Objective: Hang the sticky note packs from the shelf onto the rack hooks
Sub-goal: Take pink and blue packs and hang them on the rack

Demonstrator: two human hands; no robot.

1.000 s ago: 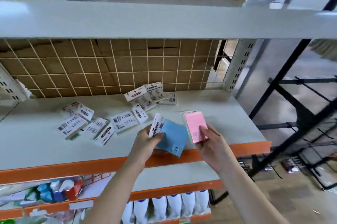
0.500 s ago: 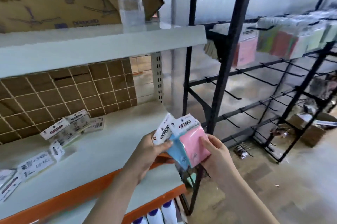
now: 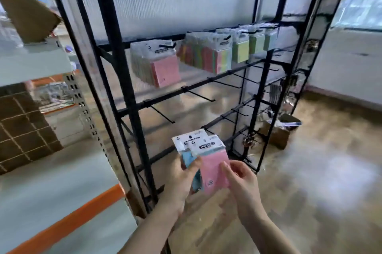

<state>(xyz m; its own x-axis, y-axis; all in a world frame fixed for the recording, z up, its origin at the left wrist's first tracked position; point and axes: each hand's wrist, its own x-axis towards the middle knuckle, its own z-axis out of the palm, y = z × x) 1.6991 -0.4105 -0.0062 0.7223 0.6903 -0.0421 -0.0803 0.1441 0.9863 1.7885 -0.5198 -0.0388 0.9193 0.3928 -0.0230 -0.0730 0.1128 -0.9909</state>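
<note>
Low centre of the frame: left hand (image 3: 179, 183) grips the blue pack (image 3: 189, 157); right hand (image 3: 242, 184) fingers pinch the pink pack (image 3: 214, 168) before the rack (image 3: 132, 80).

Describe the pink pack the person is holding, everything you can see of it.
The pink sticky note pack is a flat square pad in clear wrap with a white header card printed with a dark label. It stands upright, slightly tilted, in front of the black rack. The left hand and right hand pinch its sides. A blue pack lies behind it.
</note>
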